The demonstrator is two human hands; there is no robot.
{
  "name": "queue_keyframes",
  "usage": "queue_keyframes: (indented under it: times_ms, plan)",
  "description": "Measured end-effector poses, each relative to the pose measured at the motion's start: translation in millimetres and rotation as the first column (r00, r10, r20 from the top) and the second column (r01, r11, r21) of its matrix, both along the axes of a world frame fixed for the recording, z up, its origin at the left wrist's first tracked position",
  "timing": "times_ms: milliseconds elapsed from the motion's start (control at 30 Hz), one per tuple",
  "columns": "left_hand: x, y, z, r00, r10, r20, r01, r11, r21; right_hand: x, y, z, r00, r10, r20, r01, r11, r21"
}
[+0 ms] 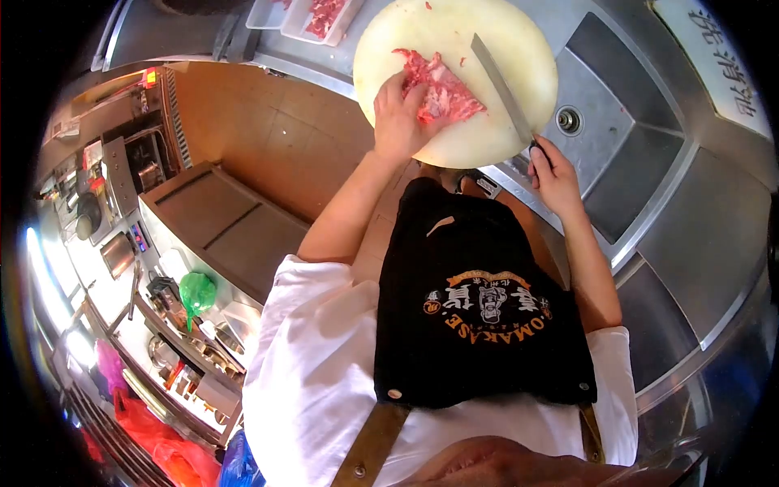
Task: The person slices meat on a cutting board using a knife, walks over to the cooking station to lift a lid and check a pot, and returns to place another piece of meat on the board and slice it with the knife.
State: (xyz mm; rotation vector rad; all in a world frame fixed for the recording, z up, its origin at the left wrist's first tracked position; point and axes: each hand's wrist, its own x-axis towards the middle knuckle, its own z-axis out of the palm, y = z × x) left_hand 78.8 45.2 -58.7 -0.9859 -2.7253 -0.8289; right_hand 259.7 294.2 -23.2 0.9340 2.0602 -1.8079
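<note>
A slab of raw red meat (450, 91) with pale fat lies on the round, cream-coloured cutting board (519, 49). My left hand (398, 118) rests on the meat's left side, its fingers curled over the edge. In my right hand (554, 174) is the dark handle of a kitchen knife (501, 85). The long blade points up and to the left across the board, to the right of the meat and apart from it. A few small meat scraps lie on the board near its top and by the blade.
Clear plastic trays (324, 18) with cut meat stand beyond the board at the upper left. A steel sink (588, 105) with a drain adjoins the board on the right. Shelves with kitchenware and a green bag (196, 294) are at the far left.
</note>
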Motion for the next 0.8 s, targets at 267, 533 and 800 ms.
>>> queue_keyframes:
  times_ms: [267,533,800]
  plan:
    - [-30.8,18.2,-12.7,0.919,-0.390,-0.060,0.395,0.904,0.163,-24.4,-27.2,46.6,0.966,0.259,-0.018,-0.232,0.893,0.384]
    - [-32.0,25.2,-19.9,0.918,-0.368,-0.149,0.380,0.923,0.057,10.1,-31.9,47.3,0.932,0.360,-0.035,-0.283,0.787,0.548]
    - [-31.5,27.1,-23.9,0.929,-0.337,-0.151,0.345,0.938,0.027,-52.2,-45.0,30.6,0.939,0.343,-0.011,-0.295,0.824,0.484]
